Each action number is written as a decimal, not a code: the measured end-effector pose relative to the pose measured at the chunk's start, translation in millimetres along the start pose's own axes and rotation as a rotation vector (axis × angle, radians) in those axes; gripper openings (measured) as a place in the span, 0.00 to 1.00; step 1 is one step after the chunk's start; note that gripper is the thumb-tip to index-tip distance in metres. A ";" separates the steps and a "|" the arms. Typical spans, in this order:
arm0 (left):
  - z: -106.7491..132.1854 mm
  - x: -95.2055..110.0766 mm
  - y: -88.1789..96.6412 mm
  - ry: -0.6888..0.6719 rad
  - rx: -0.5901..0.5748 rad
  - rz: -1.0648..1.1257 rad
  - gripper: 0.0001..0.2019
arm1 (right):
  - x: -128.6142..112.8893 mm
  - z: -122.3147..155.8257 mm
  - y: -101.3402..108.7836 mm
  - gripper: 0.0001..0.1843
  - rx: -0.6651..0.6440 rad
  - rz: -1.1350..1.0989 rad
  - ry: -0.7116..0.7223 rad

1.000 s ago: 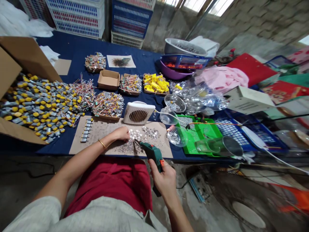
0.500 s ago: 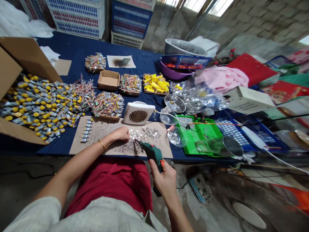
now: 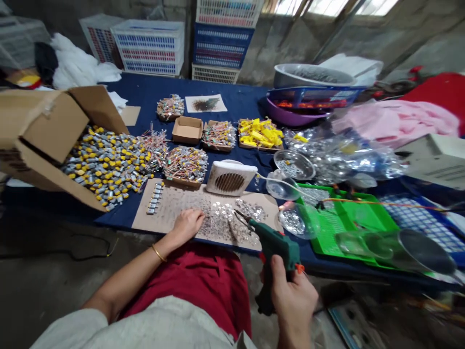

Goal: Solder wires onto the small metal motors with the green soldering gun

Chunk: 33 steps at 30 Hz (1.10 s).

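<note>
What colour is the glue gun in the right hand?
The glue gun is dark green with a small orange part, clearest in the head view.

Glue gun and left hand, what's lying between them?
In the head view, a scatter of silvery pieces lies on the cardboard sheet between the glue gun and the left hand.

L hand [image 3: 187, 225]: vent fan [image 3: 229, 178] obstacle fwd

Cardboard sheet [image 3: 165, 206] on table [image 3: 119, 218], motors [image 3: 105, 167] left, vent fan [image 3: 229, 178] behind, tray [image 3: 348, 228] right
</note>
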<state>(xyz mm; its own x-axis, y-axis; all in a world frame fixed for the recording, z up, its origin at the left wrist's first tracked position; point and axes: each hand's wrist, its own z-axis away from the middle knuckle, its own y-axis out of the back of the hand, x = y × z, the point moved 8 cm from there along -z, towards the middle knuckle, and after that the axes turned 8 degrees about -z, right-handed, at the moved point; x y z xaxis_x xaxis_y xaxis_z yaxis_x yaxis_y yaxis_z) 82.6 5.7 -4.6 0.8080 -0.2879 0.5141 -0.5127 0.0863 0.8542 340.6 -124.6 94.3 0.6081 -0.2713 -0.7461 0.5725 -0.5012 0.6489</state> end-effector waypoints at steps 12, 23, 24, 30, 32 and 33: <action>-20.7 -148.1 100.6 0.134 0.294 0.068 0.25 | 12.6 2.0 -129.8 0.35 -0.192 -1.238 -0.413; -20.8 -146.7 72.6 0.164 0.292 0.171 0.27 | 8.1 18.5 -199.8 0.28 -0.244 -1.630 -0.547; -19.6 -143.9 71.7 0.171 0.297 0.189 0.27 | 8.7 18.8 -200.2 0.28 -0.239 -1.635 -0.548; -6.8 -141.2 70.2 0.294 0.413 0.346 0.29 | 9.0 21.5 -201.3 0.30 -0.210 -1.605 -0.556; -4.0 -148.3 68.6 0.351 0.421 0.386 0.30 | 9.5 21.8 -201.5 0.29 -0.198 -1.602 -0.556; -3.5 -151.1 67.2 0.369 0.414 0.399 0.30 | 9.9 21.7 -201.5 0.29 -0.193 -1.602 -0.552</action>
<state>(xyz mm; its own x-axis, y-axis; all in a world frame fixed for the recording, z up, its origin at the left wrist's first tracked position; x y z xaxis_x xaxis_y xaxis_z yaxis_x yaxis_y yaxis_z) -72.9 58.3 -24.6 0.5425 0.0402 0.8391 -0.8014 -0.2744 0.5314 219.3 -44.1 -47.0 -0.8246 0.1156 -0.5538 0.4544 -0.4477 -0.7701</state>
